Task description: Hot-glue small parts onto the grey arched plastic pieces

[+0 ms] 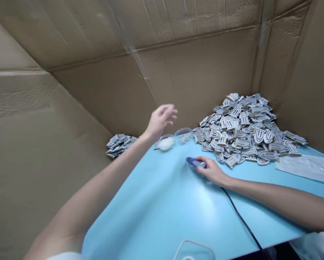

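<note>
Cardboard: a cardboard wall (178, 83) is stood behind and to the left of a blue table (162, 202).
Small heap: shield-shaped patches (120, 145) are piled just beyond the table's far-left edge.
Left hand: the left hand (160, 121) is held open and raised above the table, with nothing gripped.
Tubs: a clear tub (166, 142) holding white fluff is placed just below that hand, beside a second clear tub (183, 131).
Right hand: the right hand (209, 170) is clamped on a blue corded tool (194, 162), and a black cable (240, 216) is run over the near table edge.
Large heap: more patches (240, 130) are mounded just beyond the tool.
Far right: a plastic sheet (305, 168) is laid on the table.
</note>
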A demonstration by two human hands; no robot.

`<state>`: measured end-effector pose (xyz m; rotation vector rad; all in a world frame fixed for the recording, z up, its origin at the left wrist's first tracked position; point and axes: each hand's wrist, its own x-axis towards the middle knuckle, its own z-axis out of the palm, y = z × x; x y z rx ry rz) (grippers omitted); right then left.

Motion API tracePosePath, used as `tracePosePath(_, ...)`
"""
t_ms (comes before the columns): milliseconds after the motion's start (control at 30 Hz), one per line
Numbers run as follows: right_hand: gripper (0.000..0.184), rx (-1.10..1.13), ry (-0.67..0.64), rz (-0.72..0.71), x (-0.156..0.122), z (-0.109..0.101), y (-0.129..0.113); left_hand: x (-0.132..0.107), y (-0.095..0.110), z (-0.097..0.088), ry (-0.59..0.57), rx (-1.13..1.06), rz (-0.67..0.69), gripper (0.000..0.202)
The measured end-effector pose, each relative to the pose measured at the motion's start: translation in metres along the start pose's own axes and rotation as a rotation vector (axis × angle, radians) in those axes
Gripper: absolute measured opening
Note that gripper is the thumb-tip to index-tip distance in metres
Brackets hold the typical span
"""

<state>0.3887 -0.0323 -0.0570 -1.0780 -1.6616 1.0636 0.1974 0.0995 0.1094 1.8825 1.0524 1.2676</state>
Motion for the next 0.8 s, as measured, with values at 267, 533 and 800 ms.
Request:
tracePosePath(267, 0.025, 0.459, 0.128, 0.132, 0.01, -0.013, 0.001, -0.151, -0.105, -0.064, 0.003, 0.526, -0.136, 0.042)
tracePosePath(533, 0.043, 0.563, 0.075, 0.264, 0.009, -0.015, -0.003, -0.18, -0.13, -0.08, -0.073, 0.568, -0.11, 0.026)
tracePosePath(800, 0.045, 0.479, -0.016, 0.245, -0.001, -0.019, -0.015, -0.179, -0.138, -0.085, -0.106, 0.589, -0.108, 0.031)
